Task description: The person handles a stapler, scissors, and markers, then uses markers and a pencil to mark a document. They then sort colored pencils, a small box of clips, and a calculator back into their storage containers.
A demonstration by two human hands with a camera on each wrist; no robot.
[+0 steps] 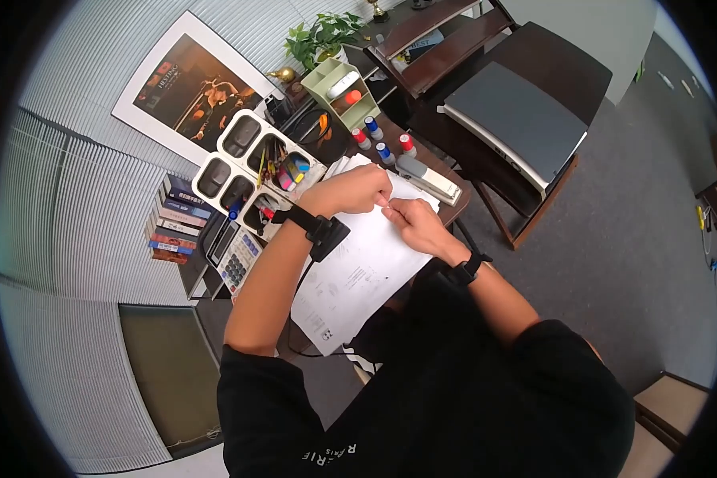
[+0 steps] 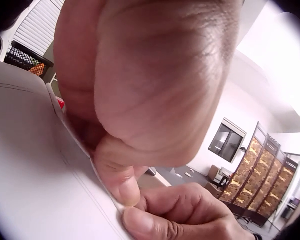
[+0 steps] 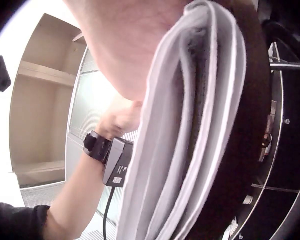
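Note:
My left hand [image 1: 349, 190] and right hand [image 1: 419, 226] meet at the edge of printed paper sheets [image 1: 350, 275], fingertips close together. In the left wrist view, the left hand [image 2: 160, 80] pinches the paper's edge [image 2: 45, 150] between thumb and curled fingers. Right beside it, the thumb and forefinger of the right hand [image 2: 185, 215] pinch the same edge. Seen from the right wrist, several curved layers of paper [image 3: 190, 135] hang below the right hand [image 3: 130, 45], with the left hand [image 3: 121, 121] behind them. The sheets slope down toward the person's lap.
Along the desk's back stand a white organizer [image 1: 239, 163] with pens, a green holder [image 1: 338, 84] and several red- and blue-capped bottles [image 1: 384, 153]. A stapler [image 1: 429, 180] lies right of the paper. A calculator [image 1: 237, 259] and stacked books [image 1: 175, 219] are on the left, a chair [image 1: 526, 119] on the right.

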